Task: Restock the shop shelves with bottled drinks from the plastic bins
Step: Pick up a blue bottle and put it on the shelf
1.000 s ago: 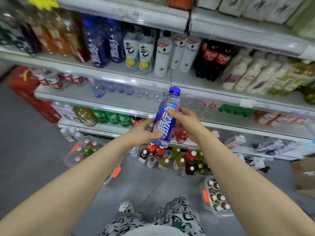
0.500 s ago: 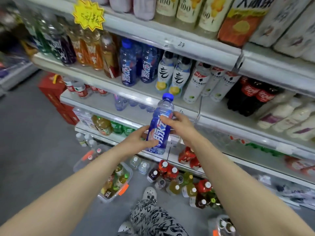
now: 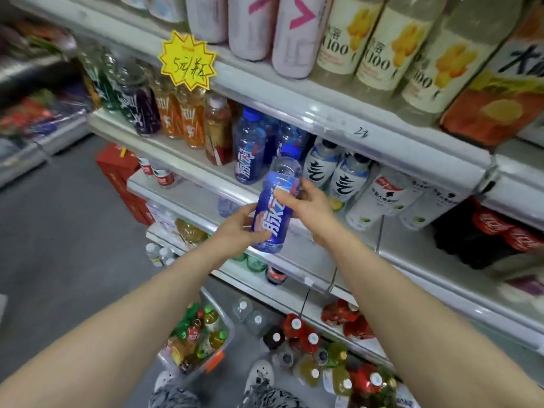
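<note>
The person is holding a blue bottle point(image 3: 275, 207) upright, tilted a little to one o'clock, in both hands in front of the middle shelf point(image 3: 188, 164). The left hand point(image 3: 237, 231) is gripping the bottle's lower half from eight o'clock, its fingers point(image 3: 259, 236) curling round the label and the thumb lying higher on the side. The right hand point(image 3: 307, 205) is taking the upper half from three o'clock, thumb point(image 3: 287, 198) pressing on the front of the label while the other fingers are wrapping behind, mostly hidden. The bottle's cap is sitting just in front of the shelf edge, at five o'clock from the matching blue bottles point(image 3: 249, 148) standing on that shelf. At two o'clock from the held bottle, white bottles point(image 3: 322, 169) are standing in a row, and dark cola bottles point(image 3: 494, 231) are lying further off at three o'clock. A yellow star tag point(image 3: 187, 60) is hanging from the shelf above, at eleven o'clock. Down at six o'clock a clear bin point(image 3: 228, 337) of mixed drinks is sitting on the floor, with loose bottles point(image 3: 306, 340) crowding the floor beside it at five o'clock.
</note>
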The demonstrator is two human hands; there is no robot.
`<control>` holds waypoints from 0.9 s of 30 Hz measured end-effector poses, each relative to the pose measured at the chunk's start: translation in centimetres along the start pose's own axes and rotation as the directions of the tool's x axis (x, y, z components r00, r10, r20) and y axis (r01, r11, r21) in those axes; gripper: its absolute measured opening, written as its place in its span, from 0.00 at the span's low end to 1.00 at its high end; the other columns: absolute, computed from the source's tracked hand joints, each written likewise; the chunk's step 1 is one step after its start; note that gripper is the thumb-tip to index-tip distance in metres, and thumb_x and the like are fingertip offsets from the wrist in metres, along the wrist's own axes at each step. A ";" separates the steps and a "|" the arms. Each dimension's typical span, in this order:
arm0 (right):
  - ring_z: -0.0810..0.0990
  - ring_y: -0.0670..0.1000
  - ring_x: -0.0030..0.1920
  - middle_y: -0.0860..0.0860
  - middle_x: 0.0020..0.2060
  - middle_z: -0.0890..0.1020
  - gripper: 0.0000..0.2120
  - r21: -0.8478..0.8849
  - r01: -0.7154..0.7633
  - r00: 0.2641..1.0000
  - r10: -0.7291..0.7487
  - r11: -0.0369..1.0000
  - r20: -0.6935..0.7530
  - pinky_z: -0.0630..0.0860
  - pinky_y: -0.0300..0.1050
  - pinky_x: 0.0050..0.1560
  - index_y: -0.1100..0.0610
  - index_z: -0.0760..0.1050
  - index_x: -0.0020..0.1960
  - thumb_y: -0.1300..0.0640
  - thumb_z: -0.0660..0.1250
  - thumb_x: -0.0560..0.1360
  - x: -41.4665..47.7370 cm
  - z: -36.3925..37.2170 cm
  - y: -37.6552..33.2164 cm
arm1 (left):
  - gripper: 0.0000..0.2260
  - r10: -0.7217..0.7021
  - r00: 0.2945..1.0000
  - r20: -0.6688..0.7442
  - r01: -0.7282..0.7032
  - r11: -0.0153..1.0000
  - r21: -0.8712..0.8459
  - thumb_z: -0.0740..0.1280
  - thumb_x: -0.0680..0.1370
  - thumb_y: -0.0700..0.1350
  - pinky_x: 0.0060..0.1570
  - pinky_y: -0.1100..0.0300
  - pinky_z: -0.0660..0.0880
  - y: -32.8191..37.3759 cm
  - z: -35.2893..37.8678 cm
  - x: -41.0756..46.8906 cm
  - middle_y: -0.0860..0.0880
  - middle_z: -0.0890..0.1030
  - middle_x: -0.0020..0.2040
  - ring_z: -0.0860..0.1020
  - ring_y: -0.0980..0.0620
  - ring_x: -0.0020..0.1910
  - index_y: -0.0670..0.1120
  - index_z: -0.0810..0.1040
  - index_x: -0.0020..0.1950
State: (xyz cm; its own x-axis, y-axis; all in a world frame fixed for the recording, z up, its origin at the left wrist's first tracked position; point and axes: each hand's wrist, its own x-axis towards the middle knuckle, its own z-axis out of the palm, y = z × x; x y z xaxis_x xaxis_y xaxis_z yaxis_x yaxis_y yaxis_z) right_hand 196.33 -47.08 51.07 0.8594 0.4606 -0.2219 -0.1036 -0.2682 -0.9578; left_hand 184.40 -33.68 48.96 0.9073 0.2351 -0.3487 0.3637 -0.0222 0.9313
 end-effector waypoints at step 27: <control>0.82 0.55 0.55 0.53 0.57 0.83 0.32 -0.411 0.083 0.877 -0.263 0.908 -0.403 0.77 0.46 0.55 0.57 0.69 0.69 0.55 0.79 0.70 7.0 4.6 -3.2 | 0.28 0.052 0.994 0.092 -0.068 0.981 0.182 0.67 0.79 0.38 0.60 0.60 0.67 1.6 -4.4 9.0 0.52 0.72 0.67 0.72 0.53 0.63 0.47 0.61 0.78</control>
State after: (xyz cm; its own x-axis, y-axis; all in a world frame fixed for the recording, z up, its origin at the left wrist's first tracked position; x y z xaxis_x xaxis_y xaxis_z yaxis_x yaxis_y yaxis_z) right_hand 200.36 -39.13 51.74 0.9823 0.1337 0.1310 0.1836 -0.5532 -0.8126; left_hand 192.24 -27.32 47.75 0.9406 0.1430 -0.3079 0.3332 -0.2144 0.9182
